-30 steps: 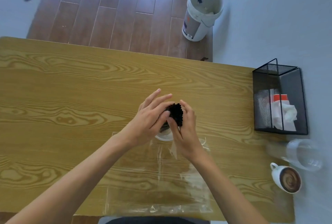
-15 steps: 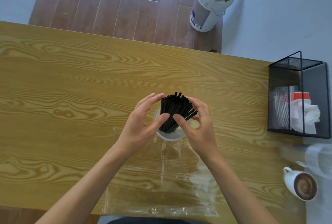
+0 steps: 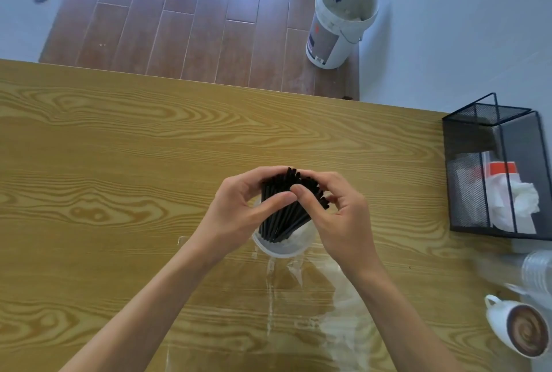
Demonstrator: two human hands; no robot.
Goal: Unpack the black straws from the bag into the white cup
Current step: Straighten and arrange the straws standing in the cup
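A bundle of black straws (image 3: 285, 216) stands tilted in the white cup (image 3: 283, 247) near the middle of the wooden table (image 3: 119, 162). My left hand (image 3: 236, 213) wraps the bundle's upper part from the left, thumb across the front. My right hand (image 3: 340, 216) closes on the straw tops from the right, its thumb meeting the left thumb. The clear plastic bag (image 3: 298, 312) lies flat and empty-looking on the table just in front of the cup, between my forearms.
A black mesh organizer (image 3: 495, 174) with tissue and an orange-capped item stands at the right edge. A clear plastic cup (image 3: 537, 270) and a coffee mug (image 3: 519, 330) sit at the near right. A white bucket (image 3: 340, 19) stands on the floor beyond the table.
Both hands have closed in around the tops of the straws, gathering the spread bundle together; half a second ago the fingers were looser and the straw tops fanned out.
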